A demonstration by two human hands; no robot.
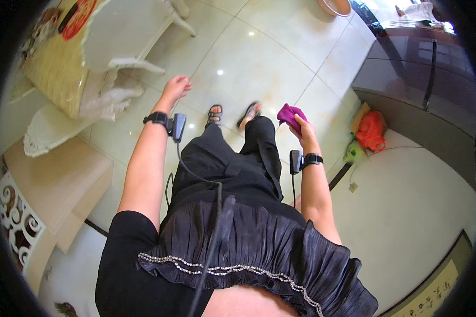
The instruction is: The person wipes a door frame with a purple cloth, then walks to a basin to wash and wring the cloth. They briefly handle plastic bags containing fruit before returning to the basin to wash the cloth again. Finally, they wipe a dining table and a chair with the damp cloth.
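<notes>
My right hand (306,130) grips a bunched magenta cloth (289,115), held out over the floor to the right of my legs. The thumb lies across the fabric, and the other fingers are partly hidden. On the left, my left hand (176,92) hangs in the air with loosely bent fingers and nothing seen in it. It is nearest to the white carved chair (123,97) beside the table. Each wrist wears a black strap with a small cabled device.
A table with a yellowish cover (55,75) and white chairs fill the upper left. Light wooden furniture (59,170) stands below them. A dark glossy cabinet (404,75) lines the right, with a red plastic bag (371,128) beside it. A basin (335,6) rests on the tiled floor (269,51).
</notes>
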